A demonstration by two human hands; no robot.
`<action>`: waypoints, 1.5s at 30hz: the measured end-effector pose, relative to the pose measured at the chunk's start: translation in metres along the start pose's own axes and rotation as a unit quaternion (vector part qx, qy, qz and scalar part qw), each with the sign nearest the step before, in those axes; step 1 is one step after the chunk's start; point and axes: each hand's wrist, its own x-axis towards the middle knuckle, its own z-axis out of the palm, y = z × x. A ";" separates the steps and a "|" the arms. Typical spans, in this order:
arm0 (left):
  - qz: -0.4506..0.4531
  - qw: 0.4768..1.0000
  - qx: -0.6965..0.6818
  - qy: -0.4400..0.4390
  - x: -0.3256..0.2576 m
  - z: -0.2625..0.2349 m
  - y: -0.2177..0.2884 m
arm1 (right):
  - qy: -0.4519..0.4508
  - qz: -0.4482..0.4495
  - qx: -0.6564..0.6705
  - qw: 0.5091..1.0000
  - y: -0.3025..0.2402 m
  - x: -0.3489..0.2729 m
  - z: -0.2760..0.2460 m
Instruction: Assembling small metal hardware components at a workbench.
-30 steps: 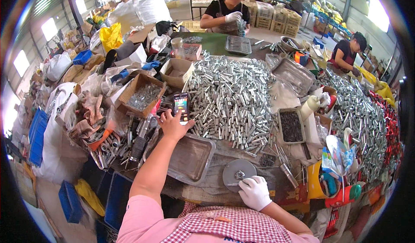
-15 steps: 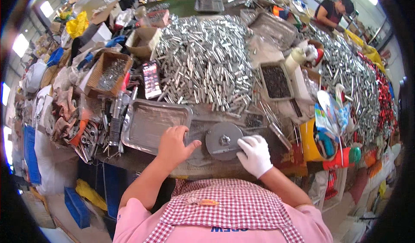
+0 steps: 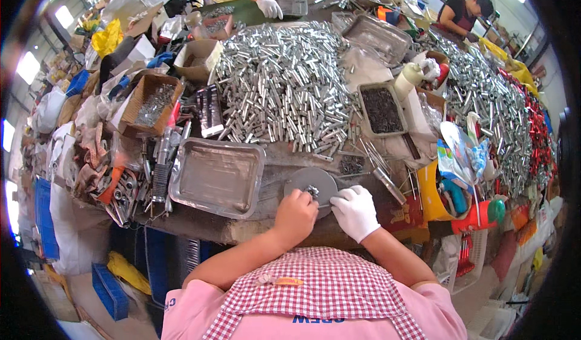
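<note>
A round grey disc [image 3: 325,183] lies near the bench's front edge, with a small cluster of metal parts [image 3: 313,191] at its middle. My bare left hand [image 3: 296,219] reaches over the disc's lower left, fingers bent together at that cluster; whatever they pinch is hidden. At the disc's right edge is my right hand [image 3: 357,214] in a white glove, its thumb and fingers pressed together. What it grips, if anything, cannot be made out. Left of the disc sits a shallow metal tray [image 3: 216,173].
Behind the disc spreads a large heap of silvery metal tubes [image 3: 284,92]. A bin of dark small parts [image 3: 381,109] and a tool with a metal handle [image 3: 389,186] are to the right. A phone [image 3: 209,111] lies behind the tray. Across the bench a co-worker's gloved hand [image 3: 269,7] shows.
My left hand has moved right from the tray's edge to the disc's middle, its fingers closing. My right hand stays at the disc's edge. A co-worker's gloved hand has come into view.
</note>
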 end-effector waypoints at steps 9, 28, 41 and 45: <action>-0.073 0.970 -0.232 0.013 -0.010 -0.016 -0.005 | -0.092 -0.011 0.076 0.993 -0.016 0.009 -0.011; -0.396 0.898 0.188 0.037 -0.022 -0.154 -0.224 | -0.106 0.039 0.311 0.944 -0.057 0.024 -0.008; -0.397 0.877 0.270 -0.001 -0.013 -0.137 -0.236 | -0.119 0.039 0.250 0.960 -0.043 0.013 -0.008; -0.354 0.895 0.263 0.063 -0.026 -0.138 -0.242 | -0.115 0.020 0.242 0.963 -0.043 0.012 -0.007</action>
